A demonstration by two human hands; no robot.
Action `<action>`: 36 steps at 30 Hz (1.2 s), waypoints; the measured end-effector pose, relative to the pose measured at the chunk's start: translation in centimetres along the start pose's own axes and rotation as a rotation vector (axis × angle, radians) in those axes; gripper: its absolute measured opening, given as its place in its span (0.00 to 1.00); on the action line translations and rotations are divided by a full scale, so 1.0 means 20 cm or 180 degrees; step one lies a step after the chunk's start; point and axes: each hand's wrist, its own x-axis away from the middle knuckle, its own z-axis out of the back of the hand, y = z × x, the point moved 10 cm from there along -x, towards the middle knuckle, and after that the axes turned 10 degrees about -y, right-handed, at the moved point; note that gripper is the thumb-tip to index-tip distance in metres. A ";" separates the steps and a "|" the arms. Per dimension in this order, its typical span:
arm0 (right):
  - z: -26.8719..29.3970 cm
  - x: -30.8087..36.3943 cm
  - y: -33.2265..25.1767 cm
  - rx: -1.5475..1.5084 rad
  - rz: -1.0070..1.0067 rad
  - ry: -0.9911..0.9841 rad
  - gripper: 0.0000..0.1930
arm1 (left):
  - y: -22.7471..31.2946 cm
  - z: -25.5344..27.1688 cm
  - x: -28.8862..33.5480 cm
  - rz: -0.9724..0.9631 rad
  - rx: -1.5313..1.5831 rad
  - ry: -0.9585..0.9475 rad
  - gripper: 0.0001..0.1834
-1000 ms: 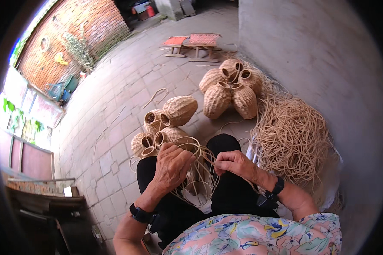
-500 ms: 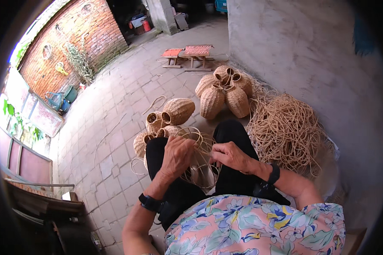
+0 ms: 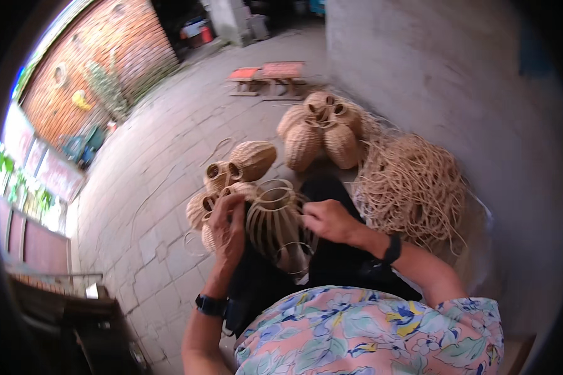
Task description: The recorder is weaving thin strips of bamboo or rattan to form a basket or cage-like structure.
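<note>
Flanking a basket frame [image 3: 274,224] are left hand [image 3: 229,224] and, perhaps touching, right hand [image 3: 331,220].

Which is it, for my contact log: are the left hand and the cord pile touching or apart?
Apart: the head view shows the open basket frame between the left hand and the cord pile.

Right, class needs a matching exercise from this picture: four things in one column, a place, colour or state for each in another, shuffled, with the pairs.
1. open basket frame
2. heap of cord
3. low stools
4. brick wall

A. red-orange tops
B. upper left of the picture
C. between left hand and right hand
D. tangled in loose loops

Pairs: 1-C, 2-D, 3-A, 4-B
</note>
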 end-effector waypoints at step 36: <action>0.07 -0.05 0.19 -0.3326 -0.0721 -0.0638 0.12 | 0.08 -0.37 -0.20 -0.0412 -0.0759 -0.1892 0.10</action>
